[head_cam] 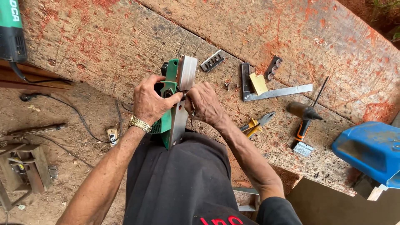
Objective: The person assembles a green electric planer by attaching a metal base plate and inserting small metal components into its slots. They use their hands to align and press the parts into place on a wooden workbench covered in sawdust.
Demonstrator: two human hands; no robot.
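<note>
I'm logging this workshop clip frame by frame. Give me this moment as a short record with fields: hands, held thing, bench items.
left hand: grips the green body of the electric planer
right hand: fingers at the planer's metal sole, mid-length
planer: propped sole-up against the person's lap
workbench: try square, pliers, screwdriver, metal blade plate
far right: blue plastic thing

You wear a black short-sleeved shirt [183, 183], loose and creased over the belly, with red lettering partly showing at the bottom edge of the view. The sleeve on your right arm ends in a dark cuff near the elbow. On your left wrist sits a gold-coloured metal watch band [139, 123] with fine links. Both forearms are bare, and you wear no gloves.
</note>
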